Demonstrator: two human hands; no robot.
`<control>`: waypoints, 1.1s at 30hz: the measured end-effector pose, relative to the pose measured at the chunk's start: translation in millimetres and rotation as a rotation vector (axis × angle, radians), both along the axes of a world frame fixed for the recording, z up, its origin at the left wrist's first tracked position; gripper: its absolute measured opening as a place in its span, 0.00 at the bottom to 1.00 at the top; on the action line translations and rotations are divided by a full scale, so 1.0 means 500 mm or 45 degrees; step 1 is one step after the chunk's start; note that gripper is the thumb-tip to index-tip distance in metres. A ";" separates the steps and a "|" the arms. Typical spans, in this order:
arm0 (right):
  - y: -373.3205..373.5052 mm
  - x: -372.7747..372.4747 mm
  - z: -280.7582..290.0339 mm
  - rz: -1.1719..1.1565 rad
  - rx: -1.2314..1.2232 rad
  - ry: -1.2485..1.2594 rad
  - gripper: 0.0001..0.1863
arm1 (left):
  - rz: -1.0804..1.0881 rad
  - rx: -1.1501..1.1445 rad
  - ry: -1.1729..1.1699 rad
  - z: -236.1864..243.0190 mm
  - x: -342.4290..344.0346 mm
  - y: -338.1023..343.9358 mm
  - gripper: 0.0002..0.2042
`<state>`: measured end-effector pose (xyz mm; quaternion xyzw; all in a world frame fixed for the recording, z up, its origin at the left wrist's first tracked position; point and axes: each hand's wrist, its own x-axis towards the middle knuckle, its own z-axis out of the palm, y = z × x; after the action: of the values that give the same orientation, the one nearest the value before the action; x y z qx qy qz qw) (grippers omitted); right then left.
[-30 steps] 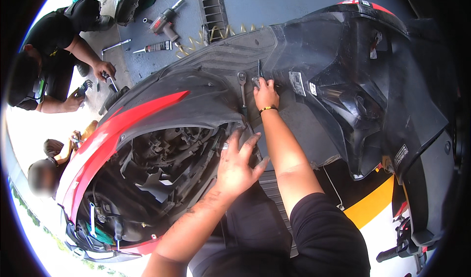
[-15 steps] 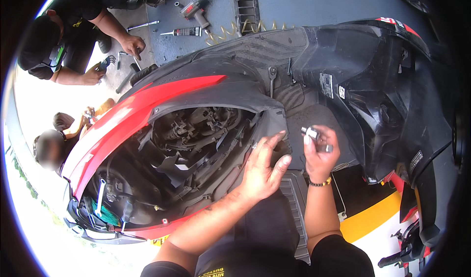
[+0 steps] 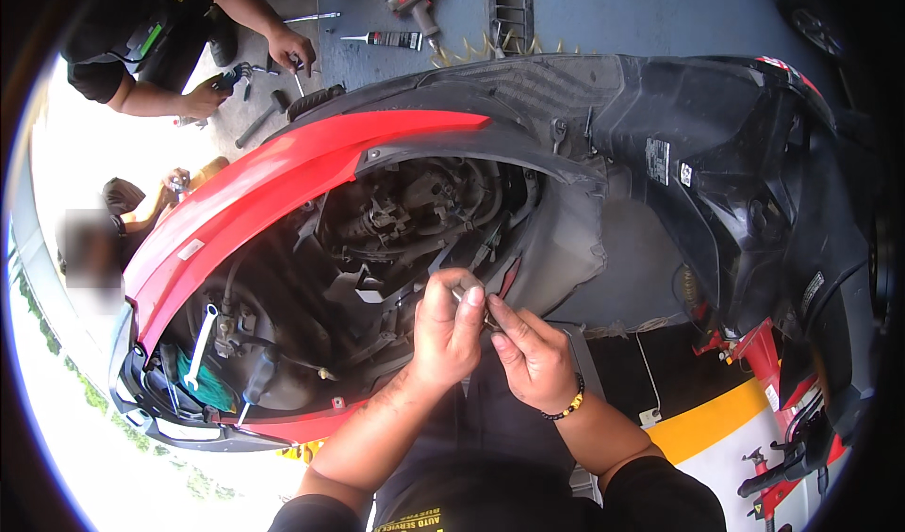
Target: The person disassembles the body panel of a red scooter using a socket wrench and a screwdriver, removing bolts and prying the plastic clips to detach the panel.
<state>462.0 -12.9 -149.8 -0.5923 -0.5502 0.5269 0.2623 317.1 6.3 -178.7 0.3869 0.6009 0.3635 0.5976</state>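
Observation:
My left hand [image 3: 447, 332] and my right hand [image 3: 539, 360] meet in front of me, over the near edge of an opened scooter body [image 3: 556, 235]. Both are closed, fingertips pinching a small metal piece [image 3: 489, 321] between them. Most of that piece is hidden by the fingers, so its exact kind does not show; a bit of silver also glints at my left thumb. Just beyond the hands lies the open bay with the dark engine parts [image 3: 377, 216].
A red side panel [image 3: 311, 160] curves along the far left. A wrench [image 3: 200, 348] and a screwdriver [image 3: 261, 378] rest by a green cloth [image 3: 209, 392]. A ratchet [image 3: 559, 136] lies on the footboard. Beyond are an impact wrench [image 3: 415, 0], a tube [image 3: 394, 40] and a co-worker's hands [image 3: 290, 49].
My right hand, holding silver socket-like metal before, has come left and down to my left hand. The left hand has gone from spread to closed. The view has shifted slightly.

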 end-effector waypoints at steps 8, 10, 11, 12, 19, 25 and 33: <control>0.015 -0.049 0.047 0.070 -0.465 0.275 0.32 | -0.117 0.405 0.341 0.014 -0.071 -0.009 0.05; 0.031 -0.053 0.056 0.224 -0.308 0.018 0.35 | -0.026 0.410 0.321 0.012 -0.068 -0.019 0.05; 0.034 -0.060 0.060 0.244 -0.212 0.005 0.35 | 0.054 0.416 0.298 0.011 -0.065 -0.023 0.05; 0.026 -0.065 0.059 0.250 -0.216 0.005 0.35 | 0.053 0.436 0.316 0.012 -0.065 -0.026 0.05; 0.015 -0.076 0.065 0.186 -0.261 0.207 0.38 | 0.202 0.115 -0.146 0.009 -0.069 -0.052 0.06; 0.019 -0.020 0.059 -0.007 -0.225 0.040 0.28 | 0.823 -0.832 -0.940 -0.012 -0.053 -0.029 0.12; -0.024 0.313 -0.482 -1.285 -0.450 -0.023 0.10 | 0.810 -1.250 -0.990 -0.032 -0.039 -0.023 0.16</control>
<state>618.4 -24.9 -391.0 -0.8229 -0.1019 0.4149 0.3746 297.5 -5.1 -194.5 -0.2802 0.5224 0.3192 0.7394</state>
